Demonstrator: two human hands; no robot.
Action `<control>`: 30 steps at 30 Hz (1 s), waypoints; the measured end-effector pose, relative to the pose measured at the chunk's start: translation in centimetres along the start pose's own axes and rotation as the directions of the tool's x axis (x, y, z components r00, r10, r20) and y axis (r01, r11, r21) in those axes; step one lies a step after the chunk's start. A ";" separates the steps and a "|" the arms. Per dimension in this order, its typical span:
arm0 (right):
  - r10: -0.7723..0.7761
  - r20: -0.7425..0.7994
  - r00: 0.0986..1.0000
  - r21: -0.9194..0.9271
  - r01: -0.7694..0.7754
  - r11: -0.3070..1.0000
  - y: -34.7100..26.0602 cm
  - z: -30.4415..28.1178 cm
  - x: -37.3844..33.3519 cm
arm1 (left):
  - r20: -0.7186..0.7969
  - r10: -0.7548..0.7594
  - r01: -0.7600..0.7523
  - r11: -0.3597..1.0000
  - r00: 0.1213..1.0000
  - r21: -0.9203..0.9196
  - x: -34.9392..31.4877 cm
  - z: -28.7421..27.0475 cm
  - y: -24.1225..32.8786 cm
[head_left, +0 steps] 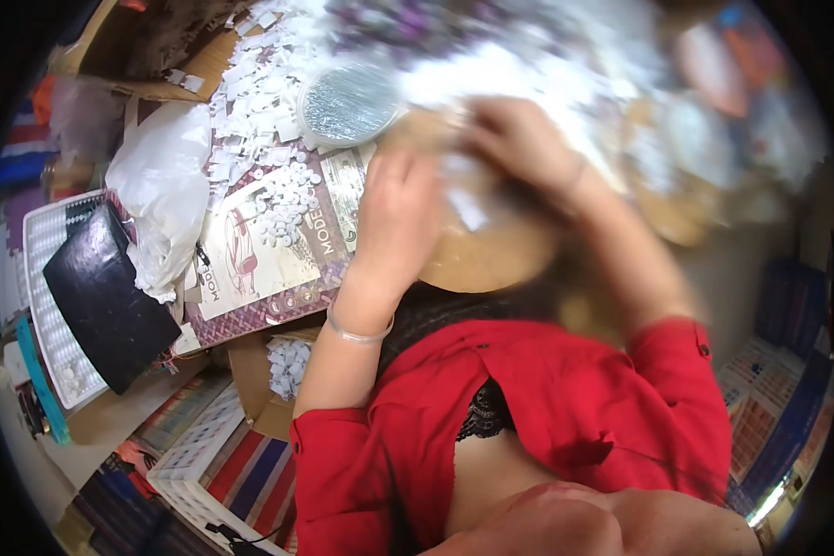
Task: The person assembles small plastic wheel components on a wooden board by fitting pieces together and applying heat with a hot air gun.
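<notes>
My left hand (400,213) is over the left side of a tan, rounded board-like surface (486,261), its fingers curled together. Whatever those fingers hold, if anything, is hidden. Across from it, my right hand (521,144) hovers above the far right part of the same surface with bent fingers, too smeared by motion to read. A small white piece (468,211) lies on the tan surface between the hands. Just beyond my left hand stands a round clear tub (350,102) of thin silvery metal pieces.
White plastic pieces (259,102) are heaped across the far table, with small white rings (287,199) nearer. At left are a clear plastic bag (162,176), a white tray (42,278) and a black sheet (111,287). A cardboard box (250,380) sits below the table edge.
</notes>
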State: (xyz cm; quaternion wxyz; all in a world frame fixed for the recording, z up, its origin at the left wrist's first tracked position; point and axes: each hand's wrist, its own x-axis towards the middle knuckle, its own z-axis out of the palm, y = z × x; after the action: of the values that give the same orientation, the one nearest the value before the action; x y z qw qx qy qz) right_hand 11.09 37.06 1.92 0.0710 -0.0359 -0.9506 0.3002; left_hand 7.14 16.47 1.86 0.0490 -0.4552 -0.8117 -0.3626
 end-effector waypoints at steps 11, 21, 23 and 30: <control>-0.113 -0.126 0.986 -0.136 0.095 0.986 1.2 -0.1 -2.1 | 0.080 0.009 -0.001 0.996 0.997 -0.093 -3.1 1.2 2.7; -0.220 -0.064 0.973 -0.343 0.186 0.921 -0.2 0.8 1.3 | 0.194 0.148 -0.117 0.980 0.970 -0.160 -2.6 2.2 3.4; -0.169 -0.024 0.985 -0.381 0.147 0.913 0.2 0.4 0.8 | 0.120 0.086 -0.058 0.973 0.989 -0.225 -2.7 2.2 3.8; -0.089 -0.047 0.995 -0.075 0.086 0.994 -0.5 -0.8 -8.0 | 0.057 -0.022 0.036 0.968 0.998 -0.248 -1.7 2.6 2.5</control>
State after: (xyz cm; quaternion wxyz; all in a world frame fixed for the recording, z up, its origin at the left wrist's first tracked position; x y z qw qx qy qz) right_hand 19.07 36.17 1.96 0.1064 -0.0042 -0.9594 0.2612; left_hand 10.67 17.73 0.64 -0.0359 -0.4553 -0.7674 -0.4500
